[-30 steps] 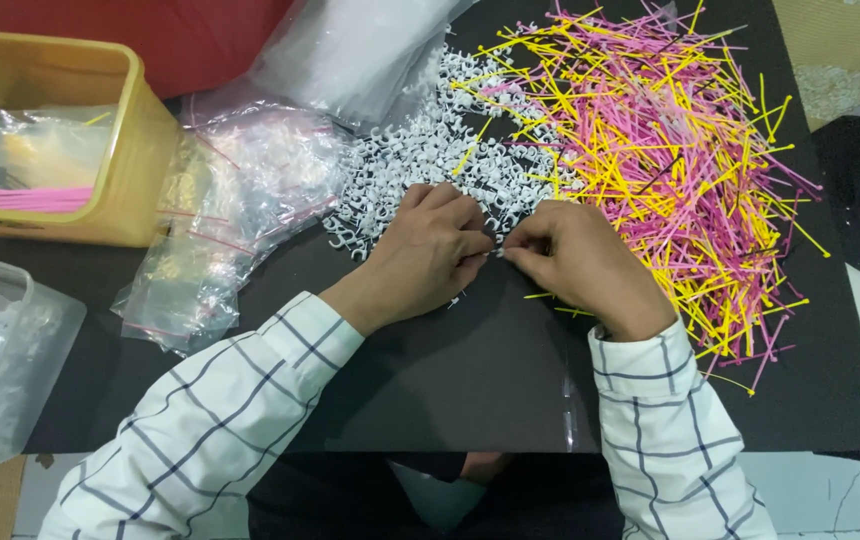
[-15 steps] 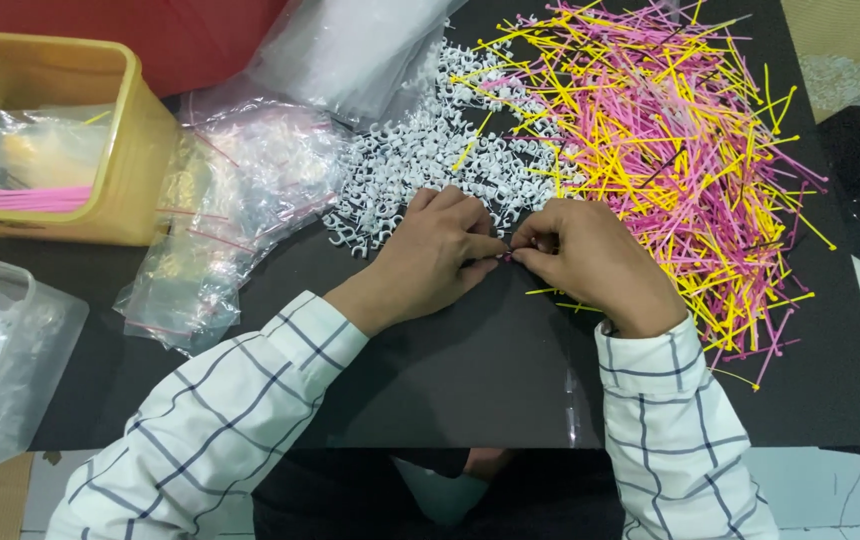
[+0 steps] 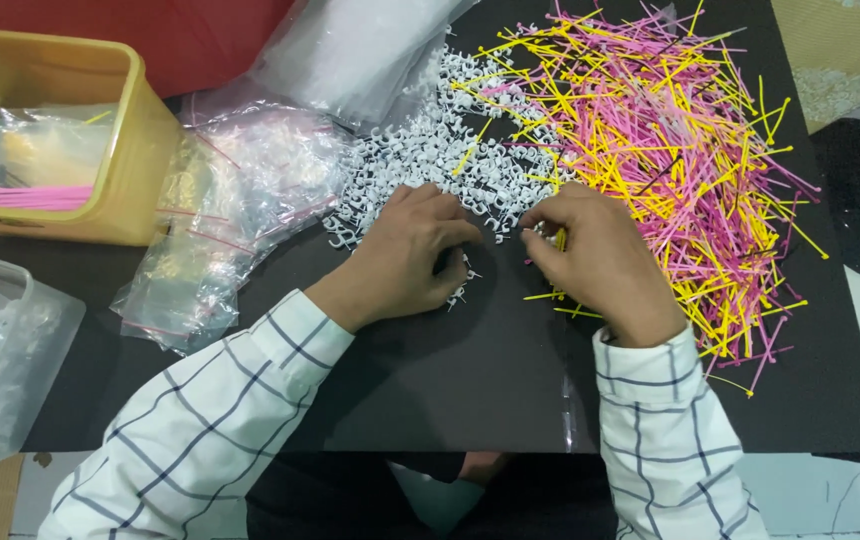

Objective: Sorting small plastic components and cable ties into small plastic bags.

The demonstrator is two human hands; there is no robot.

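Note:
My left hand [image 3: 405,262] rests on the black table [image 3: 430,390] with its fingers curled over a few small white plastic clips [image 3: 462,288] that poke out beneath it. Just beyond it lies a heap of white clips [image 3: 420,160]. My right hand [image 3: 600,270] sits a little to the right, its fingertips pinched on a thin yellow stick [image 3: 558,238] at the edge of a big pile of pink and yellow sticks [image 3: 670,150]. A small gap separates the two hands.
Small clear zip bags [image 3: 220,230] lie left of the clips. A yellow bin [image 3: 145,150] at far left holds bags and pink sticks. A clear plastic box [image 3: 0,370] sits at the near left edge. A red tub [image 3: 180,40] and large clear bag [image 3: 350,50] are behind.
My fingertips were touching one second ago; now the hands have drawn slightly apart, the right toward the stick pile, the left staying over the clips.

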